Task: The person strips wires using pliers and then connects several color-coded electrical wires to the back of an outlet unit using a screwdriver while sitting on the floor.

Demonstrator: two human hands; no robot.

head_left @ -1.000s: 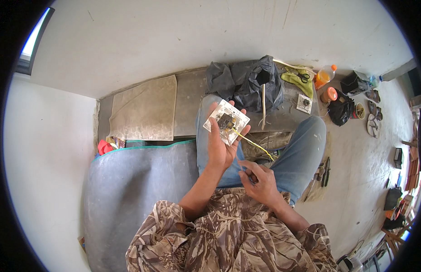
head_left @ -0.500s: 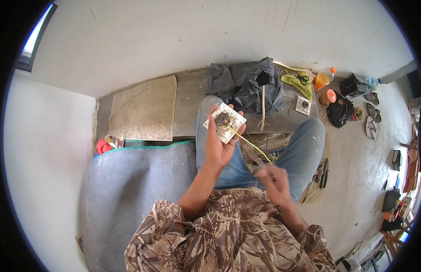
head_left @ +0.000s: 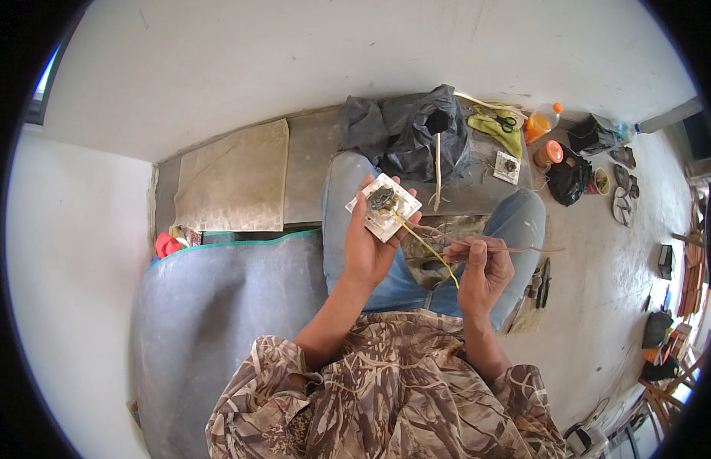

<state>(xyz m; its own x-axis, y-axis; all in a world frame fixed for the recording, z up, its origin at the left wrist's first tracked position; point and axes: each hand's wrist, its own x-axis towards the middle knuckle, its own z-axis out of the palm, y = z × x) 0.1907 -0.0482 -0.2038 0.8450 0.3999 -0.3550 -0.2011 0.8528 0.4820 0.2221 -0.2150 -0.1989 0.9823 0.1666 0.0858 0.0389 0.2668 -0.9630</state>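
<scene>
My left hand [head_left: 370,246] is closed round the edges of a square white wall socket [head_left: 384,223], its back facing up with the dark terminal block and brass-coloured parts showing. From its middle a yellow-green wire [head_left: 432,251] runs down to the right, its end loose over my lap. My right hand [head_left: 484,277] pinches a thin brown wire [head_left: 527,249] between thumb and fingers. One part of this wire stretches left toward the socket; the other sticks out to the right. Whether its left end touches the socket, I cannot tell.
Ahead lie a black plastic bag [head_left: 401,141], a white cable [head_left: 438,172], a second socket [head_left: 507,166] and scissors [head_left: 506,122] on a green cloth [head_left: 499,136]. Pliers [head_left: 546,284] rest by my right knee. An orange-filled bottle [head_left: 540,125] and an orange-lidded jar [head_left: 550,152] stand at the far right.
My right hand has moved up and to the right, and the brown wire now shows plainly in its fingers. My left hand still holds the socket in nearly the same place.
</scene>
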